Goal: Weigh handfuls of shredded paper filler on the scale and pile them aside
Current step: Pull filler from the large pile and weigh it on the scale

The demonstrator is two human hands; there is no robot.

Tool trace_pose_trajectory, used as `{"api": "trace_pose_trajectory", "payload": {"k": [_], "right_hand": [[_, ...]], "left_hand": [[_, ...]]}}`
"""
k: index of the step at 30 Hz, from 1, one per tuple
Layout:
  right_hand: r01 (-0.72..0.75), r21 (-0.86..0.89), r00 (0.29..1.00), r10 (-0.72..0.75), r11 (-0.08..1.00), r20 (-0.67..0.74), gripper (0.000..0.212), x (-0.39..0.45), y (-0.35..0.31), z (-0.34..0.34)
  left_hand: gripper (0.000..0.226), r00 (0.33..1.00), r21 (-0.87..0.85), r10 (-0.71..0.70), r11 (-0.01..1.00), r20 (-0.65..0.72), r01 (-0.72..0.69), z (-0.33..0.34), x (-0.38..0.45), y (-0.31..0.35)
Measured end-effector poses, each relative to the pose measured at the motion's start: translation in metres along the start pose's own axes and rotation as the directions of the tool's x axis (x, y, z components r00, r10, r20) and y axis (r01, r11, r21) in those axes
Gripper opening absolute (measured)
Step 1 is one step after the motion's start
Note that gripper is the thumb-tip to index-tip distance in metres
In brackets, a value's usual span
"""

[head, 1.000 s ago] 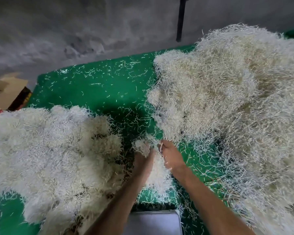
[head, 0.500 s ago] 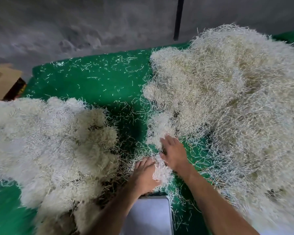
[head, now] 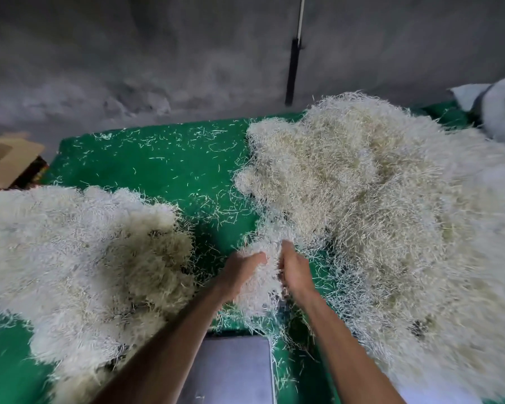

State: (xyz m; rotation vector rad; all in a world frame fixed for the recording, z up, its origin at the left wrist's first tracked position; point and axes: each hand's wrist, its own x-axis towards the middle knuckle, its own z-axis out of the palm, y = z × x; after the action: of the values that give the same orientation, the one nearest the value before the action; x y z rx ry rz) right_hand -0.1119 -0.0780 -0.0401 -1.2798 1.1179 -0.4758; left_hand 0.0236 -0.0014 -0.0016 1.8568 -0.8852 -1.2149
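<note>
Two bare forearms are seen entering from the lower edge, each ending in a bare hand: the left hand [head: 239, 272] and the right hand [head: 296, 272]. No sleeves are seen on the visible lengths of the arms, which are uncovered up to the frame's edge. Neither gloves, rings, watches nor bands can be made out on the hands or wrists. The forearms are slightly blurred near the lower edge, so finer details there cannot be told.
</note>
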Motion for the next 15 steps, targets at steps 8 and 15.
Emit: {"api": "trace_pose_trajectory", "payload": {"k": [8, 15], "right_hand": [[-0.209, 0.167, 0.968, 0.228, 0.964, -0.108, 0.053, 0.019, -0.048, -0.035], [-0.263, 0.507, 0.917, 0.377, 0.821, -0.134, 0.043, 0.039, -0.071, -0.048]], "left_hand": [[0.029, 0.994, 0.102, 0.046, 0.994, -0.099, -0.036, -0.033, -0.005, 0.034], [0.036, 0.969, -0.36, -0.029, 0.931, -0.245, -0.063, -0.048, -0.012, 0.036]]}}
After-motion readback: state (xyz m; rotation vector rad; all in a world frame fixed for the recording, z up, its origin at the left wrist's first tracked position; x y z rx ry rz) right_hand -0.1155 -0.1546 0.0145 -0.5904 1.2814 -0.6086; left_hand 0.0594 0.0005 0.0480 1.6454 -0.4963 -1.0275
